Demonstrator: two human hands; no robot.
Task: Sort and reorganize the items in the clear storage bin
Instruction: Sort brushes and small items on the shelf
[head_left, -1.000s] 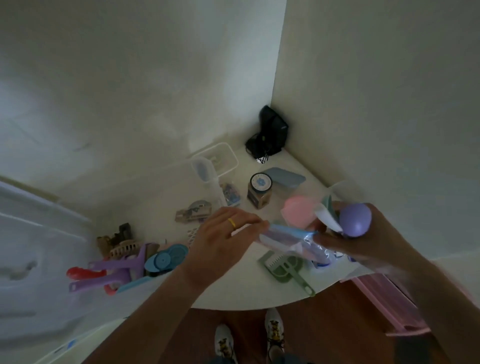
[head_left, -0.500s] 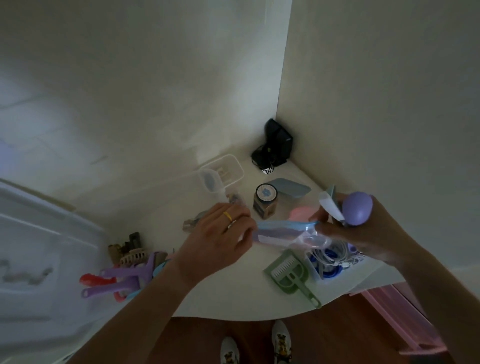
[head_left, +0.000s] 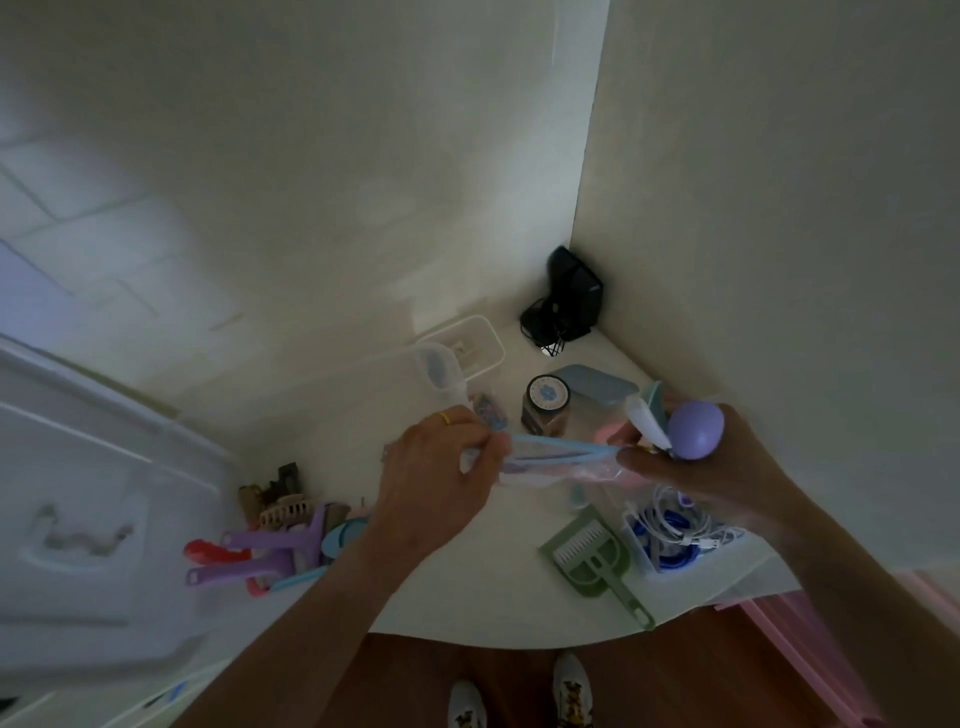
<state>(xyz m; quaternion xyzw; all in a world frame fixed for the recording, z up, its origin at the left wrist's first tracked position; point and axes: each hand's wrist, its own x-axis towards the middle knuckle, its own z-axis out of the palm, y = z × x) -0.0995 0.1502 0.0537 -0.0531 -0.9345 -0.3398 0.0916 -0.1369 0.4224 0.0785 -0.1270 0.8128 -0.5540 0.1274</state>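
**binfan:** So where are we at with the sort? Looks like we're mid-way, stuff spread all over the bench (head_left: 467, 592).

**tidyup22:** Yeah, we'd guess we're bagging up small bits. Left hand (head_left: 441, 483) is pinching one end of a clear bag (head_left: 550, 460), fingers curled tight on it. Right hand (head_left: 691, 467) grips the other end, and it's also clutching a purple egg (head_left: 695, 430) plus a white bit we can't make out.

**binfan:** And the bin?

**tidyup22:** Clear bin (head_left: 644, 556) sits at the bench edge just under the right hand, cables (head_left: 675, 525) in it. Green scoop (head_left: 592, 558) is right beside it.

**binfan:** Next move?

**tidyup22:** Probably we pull the bag mouth open and drop the egg in, though the right hand's pretty full, so something could slip.
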